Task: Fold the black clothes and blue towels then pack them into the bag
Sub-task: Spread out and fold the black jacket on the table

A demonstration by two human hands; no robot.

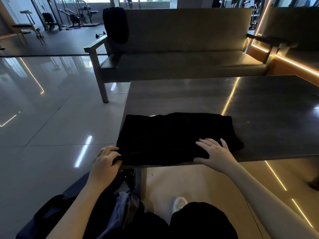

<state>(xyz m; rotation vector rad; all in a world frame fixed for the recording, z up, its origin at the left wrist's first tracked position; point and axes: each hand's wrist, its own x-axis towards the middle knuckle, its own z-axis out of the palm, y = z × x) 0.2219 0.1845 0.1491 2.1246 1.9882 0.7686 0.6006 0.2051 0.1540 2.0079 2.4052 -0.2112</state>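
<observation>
A black garment (172, 135) lies folded flat on the desk (259, 104), at the desk's near-left corner, w/ its left side reaching over the desk's left edge. The left hand (105, 163) is at that corner, just off the desk, and its fingers (115, 155) are curled around the near-left corner of the garment and pinch the fabric. The right hand (215, 152) rests on the near-right part of the garment, close to the desk's near edge. Its fingers (205, 141) are straight and spread, pressing the cloth down, the thumb along the edge.

Below the desk's near-left corner, on the floor, stands a dark navy bag (69, 192). It is open, and a blue-grey cloth (124, 202) shows inside it, approx. under the left wrist. A white shoe (179, 203) is under the desk's near edge.

Beyond the desk's far side stands a sofa (181, 62). A second black cloth (117, 25) hangs over the left end of its backrest.
</observation>
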